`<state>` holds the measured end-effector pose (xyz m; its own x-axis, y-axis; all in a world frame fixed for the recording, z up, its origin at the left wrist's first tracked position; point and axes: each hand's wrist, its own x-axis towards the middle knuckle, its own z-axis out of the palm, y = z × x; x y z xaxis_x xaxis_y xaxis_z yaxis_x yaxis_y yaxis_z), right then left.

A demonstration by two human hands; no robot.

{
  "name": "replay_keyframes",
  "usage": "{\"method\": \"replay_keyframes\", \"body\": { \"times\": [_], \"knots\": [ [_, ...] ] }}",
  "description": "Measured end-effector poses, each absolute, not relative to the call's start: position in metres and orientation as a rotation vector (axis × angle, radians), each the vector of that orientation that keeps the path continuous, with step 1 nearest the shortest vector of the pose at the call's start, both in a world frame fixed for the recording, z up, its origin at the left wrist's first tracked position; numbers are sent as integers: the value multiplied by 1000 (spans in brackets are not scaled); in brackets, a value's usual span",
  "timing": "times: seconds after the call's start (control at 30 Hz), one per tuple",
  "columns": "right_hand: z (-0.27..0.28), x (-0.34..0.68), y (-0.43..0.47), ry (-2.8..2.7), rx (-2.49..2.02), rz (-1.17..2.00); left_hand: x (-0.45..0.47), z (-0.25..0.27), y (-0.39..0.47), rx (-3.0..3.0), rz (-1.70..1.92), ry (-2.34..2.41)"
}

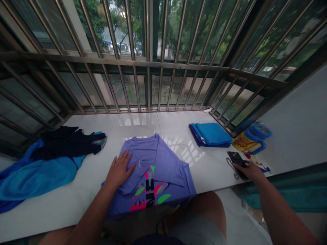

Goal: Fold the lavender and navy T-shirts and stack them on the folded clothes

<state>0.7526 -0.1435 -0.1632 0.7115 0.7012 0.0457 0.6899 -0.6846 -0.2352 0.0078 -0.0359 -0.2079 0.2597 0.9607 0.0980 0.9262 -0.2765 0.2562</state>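
Observation:
A purple T-shirt (163, 163) with a pink, green and black print lies partly folded on the white sill (143, 124), its lower edge hanging over the front. My left hand (119, 170) rests flat on the shirt's left side, fingers spread. My right hand (249, 170) reaches to the right and grips a small dark object (236, 159) lying near the sill's right end; what it is I cannot tell.
A folded stack of blue cloths (211, 134) sits at the back right. A heap of blue and dark garments (48, 156) lies at the left. Blue rings and a yellow item (251, 137) sit at the right corner. Metal window bars (148, 68) close off the back.

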Motion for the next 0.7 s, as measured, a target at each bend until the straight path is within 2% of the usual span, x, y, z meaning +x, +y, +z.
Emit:
{"method": "replay_keyframes", "body": {
  "times": [0.07,0.23,0.47,0.7],
  "knots": [
    [-163,750,-145,-1109,-2722,192,8,-208,-36,2372,348,1795],
    [-164,733,-149,-1189,-2794,-36,8,-209,-36,2383,368,1790],
    [-166,731,-151,-1158,-2848,3,8,-206,-36,2368,340,1793],
    [-165,744,-145,-1079,-2831,279,9,-206,-36,2372,347,1793]
  ]
}}
